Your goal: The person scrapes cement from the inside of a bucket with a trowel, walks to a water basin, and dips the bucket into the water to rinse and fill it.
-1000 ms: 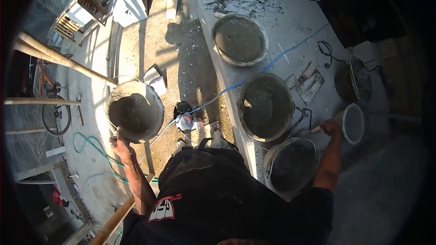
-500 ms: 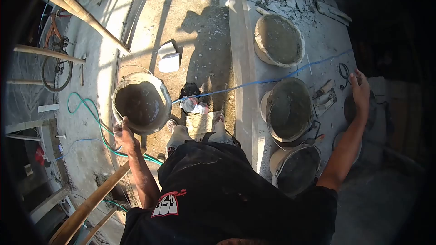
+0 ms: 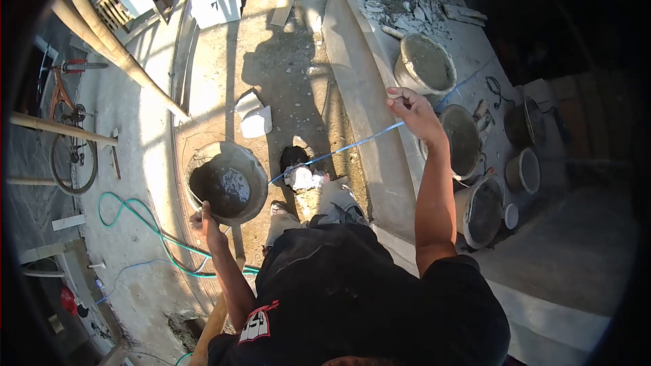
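In the head view, we have the left grip (image 3: pixel 207 225) at the lower left rim of a bucket (image 3: pixel 260 183), with the thumb laid over the edge and the fingers pressed to the outside, so it pinches the rim. From that grip, the body of the bucket lies ahead and to the right, its mouth facing up toward us, with dark, wet mix (image 3: pixel 234 186) inside. We cannot tell whether its base touches the ground. A white block (image 3: pixel 256 122) sits just beyond it, and a green hose (image 3: pixel 146 220) loops on the concrete to its left.

Our right grip (image 3: pixel 416 116) is well apart from that bucket, raised near the edge of a concrete ledge (image 3: pixel 369 135). Its fingers are loosely curled and parted from the thumb, and we see nothing between them. The hand hides part of a blue cord (image 3: pixel 366 139); we cannot tell if they touch. Past it on the ledge stand a far bucket (image 3: pixel 408 76) of grey mix, a middle bucket (image 3: pixel 464 177) partly covered by the wrist and forearm, and a near bucket (image 3: pixel 464 211) tilted beside that one.
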{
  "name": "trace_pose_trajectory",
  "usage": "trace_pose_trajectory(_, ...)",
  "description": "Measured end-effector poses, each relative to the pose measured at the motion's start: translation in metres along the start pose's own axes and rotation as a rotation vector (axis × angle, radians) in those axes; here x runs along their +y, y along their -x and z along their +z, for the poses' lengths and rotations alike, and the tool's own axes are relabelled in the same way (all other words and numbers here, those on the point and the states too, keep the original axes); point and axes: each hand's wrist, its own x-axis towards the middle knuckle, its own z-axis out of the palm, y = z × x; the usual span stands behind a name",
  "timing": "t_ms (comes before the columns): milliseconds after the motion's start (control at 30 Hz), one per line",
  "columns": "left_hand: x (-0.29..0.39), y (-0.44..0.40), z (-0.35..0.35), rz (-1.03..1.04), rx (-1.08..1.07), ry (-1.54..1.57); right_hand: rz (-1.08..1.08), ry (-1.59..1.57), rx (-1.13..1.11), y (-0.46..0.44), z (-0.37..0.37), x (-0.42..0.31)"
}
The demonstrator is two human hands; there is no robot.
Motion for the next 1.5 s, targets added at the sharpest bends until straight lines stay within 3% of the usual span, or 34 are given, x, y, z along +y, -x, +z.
trace_pose_trajectory(133,0.014,-0.04,-0.022,-0.014,0.06,-0.08,0.159,0.01,-0.027,0.019,0.058,0.024)
trace_pose_trajectory(300,0.014,-0.082,-0.035,0.068,-0.035,0.032,0.323,0.043,-0.036,0.029,0.079,0.022)
trace_pose_trajectory(367,0.009,-0.1,-0.033,0.059,-0.034,0.008,0.318,0.021,-0.025,0.022,0.085,0.036)
trace_pose_trajectory(433,0.031,-0.088,-0.015,0.058,0.098,0.012,0.309,0.0,-0.023,0.011,0.09,0.043)
trace_pose_trajectory(667,0.036,-0.122,0.04,0.169,0.022,0.085,0.33,0.046,-0.103,-0.066,0.123,0.049)
trace_pose_trajectory(733,0.039,-0.134,0.07,0.108,0.04,0.093,0.235,-0.035,-0.123,-0.106,0.131,0.058)
trace_pose_trajectory(767,0.038,-0.15,0.081,0.132,0.017,-0.024,0.239,-0.044,-0.11,-0.127,0.132,0.061)
trace_pose_trajectory(933,0.099,-0.159,0.232,0.145,-0.148,-0.012,0.259,-0.057,-0.179,-0.239,0.117,0.082)
trace_pose_trajectory(1033,0.144,-0.158,0.351,0.258,-0.279,-0.103,0.165,0.063,-0.12,-0.292,0.115,0.13)
trace_pose_trajectory(1200,0.22,-0.137,0.544,0.31,-0.574,-0.156,0.258,0.034,-0.112,-0.326,0.074,0.149)
trace_pose_trajectory(1267,0.236,-0.129,0.616,0.479,-0.668,-0.242,0.316,-0.069,-0.081,-0.335,0.065,0.16)
trace_pose_trajectory(1333,0.262,-0.081,0.686,0.448,-0.796,-0.105,0.357,-0.107,-0.047,-0.343,0.052,0.162)
trace_pose_trajectory(1500,0.279,-0.043,0.845,0.624,-1.118,-0.128,0.471,-0.177,0.036,-0.347,0.034,0.165)
